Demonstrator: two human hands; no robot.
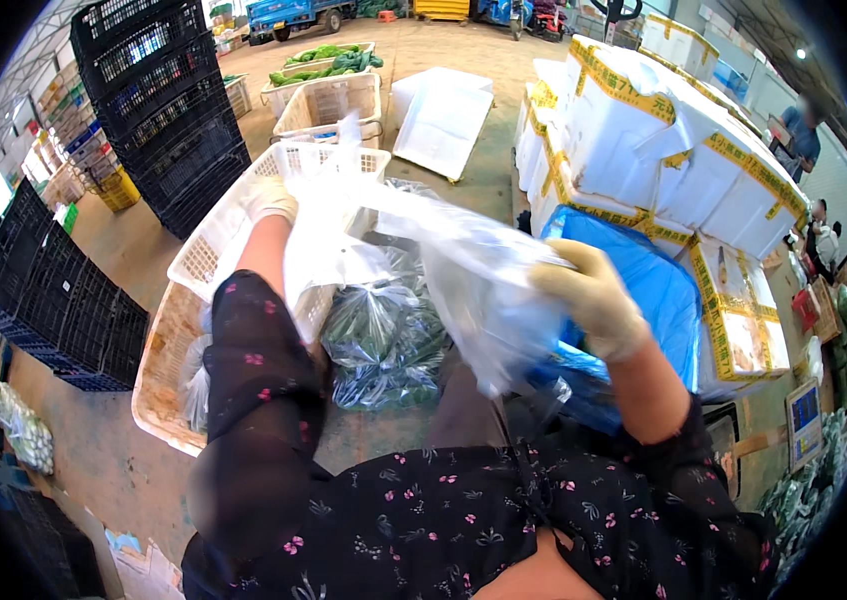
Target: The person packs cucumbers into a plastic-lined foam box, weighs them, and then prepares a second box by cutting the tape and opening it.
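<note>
Pinching clear plastic (pixel 473 265) in our gloved right hand (pixel 588 295), we have it spanning leftward from that grip toward our left hand (pixel 271 200), whose finger closure we cannot tell. Bagged greens (pixel 378 335) sit below, between both hands; blue sheeting (pixel 653 280) lies beside the right grip, a white crate (pixel 205 245) beside the left hand.

Plastic bag (pixel 483 265): was clear, whitish. Gloves (pixel 600 302): were cream. Blouse (pixel 413 510): was black, with pink flowers and pale sprigs. Stacked crates (pixel 168 110): were black. Foam boxes (pixel 608 125): were white, banded yellow. Sheet (pixel 663 305): was bright blue. Bagged vegetables (pixel 368 325): were green.
</note>
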